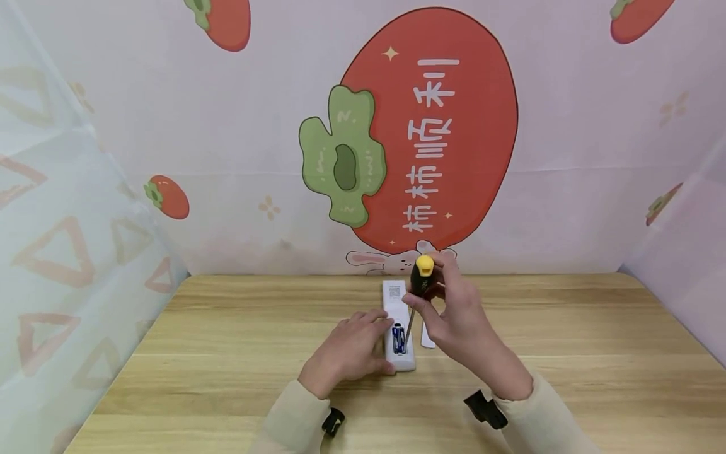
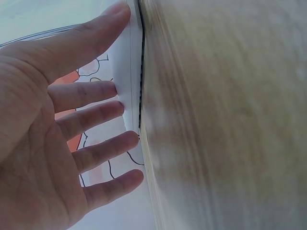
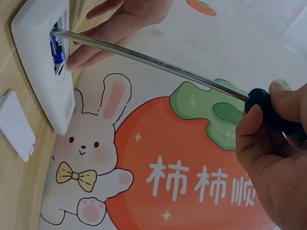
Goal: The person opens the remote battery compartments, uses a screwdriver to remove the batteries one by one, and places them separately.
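A white remote control (image 1: 394, 309) lies back side up on the table, its battery compartment uncovered. Blue batteries (image 1: 399, 340) sit inside the compartment. My right hand (image 1: 458, 318) holds a screwdriver (image 1: 421, 280) by its black handle with a yellow end. In the right wrist view the metal shaft (image 3: 153, 63) slants down, its tip at the end of the compartment by the batteries. My left hand (image 1: 353, 347) rests along the remote's left side. Its straight fingers touch the edge in the left wrist view, with the thumb (image 2: 112, 21) against the remote too.
A white battery cover (image 3: 18, 125) lies on the table just right of the remote, partly hidden by my right hand in the head view. The wooden table (image 1: 227, 353) meets a printed backdrop (image 1: 238, 239) behind, with cloth walls on both sides.
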Motion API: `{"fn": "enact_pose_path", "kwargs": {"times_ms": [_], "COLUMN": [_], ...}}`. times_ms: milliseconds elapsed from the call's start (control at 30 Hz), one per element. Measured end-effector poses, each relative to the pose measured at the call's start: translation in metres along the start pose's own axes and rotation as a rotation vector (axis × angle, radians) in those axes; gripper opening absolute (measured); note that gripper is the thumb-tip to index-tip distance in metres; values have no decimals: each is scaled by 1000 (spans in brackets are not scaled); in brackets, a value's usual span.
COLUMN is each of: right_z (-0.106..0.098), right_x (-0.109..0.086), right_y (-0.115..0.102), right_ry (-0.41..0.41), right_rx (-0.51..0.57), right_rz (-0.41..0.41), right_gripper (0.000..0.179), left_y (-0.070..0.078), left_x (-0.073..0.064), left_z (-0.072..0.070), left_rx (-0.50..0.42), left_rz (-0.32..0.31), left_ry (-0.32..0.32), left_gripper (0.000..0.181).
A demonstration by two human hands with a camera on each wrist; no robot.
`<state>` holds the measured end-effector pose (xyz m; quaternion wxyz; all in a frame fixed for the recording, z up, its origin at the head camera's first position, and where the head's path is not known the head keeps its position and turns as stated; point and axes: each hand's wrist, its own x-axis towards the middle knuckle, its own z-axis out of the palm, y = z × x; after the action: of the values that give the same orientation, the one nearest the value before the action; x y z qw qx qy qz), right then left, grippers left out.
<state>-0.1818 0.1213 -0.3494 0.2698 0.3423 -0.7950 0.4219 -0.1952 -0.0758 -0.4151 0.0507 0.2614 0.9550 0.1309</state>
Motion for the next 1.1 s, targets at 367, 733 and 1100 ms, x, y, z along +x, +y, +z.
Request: {"fn": "enact_pose_path", "kwargs": {"times_ms": [367,733,1100], "right_z": [-1,-6,-8], "right_x": [1,2,2], "right_y": [0,0,-5], "right_ry": [-23,-35,-42], "right_rx": [-6,-40,-84], "right_rz": [-42,-24,-79], "right_gripper": [64,52,56], "left_y": [1,1,2], "left_x": [1,1,-1], "left_z": [0,0,0], "left_rx": [9,1,-3], "left_rz": [1,-8,-1], "left_ry": [6,2,6], "left_gripper": [77,78,78]}}
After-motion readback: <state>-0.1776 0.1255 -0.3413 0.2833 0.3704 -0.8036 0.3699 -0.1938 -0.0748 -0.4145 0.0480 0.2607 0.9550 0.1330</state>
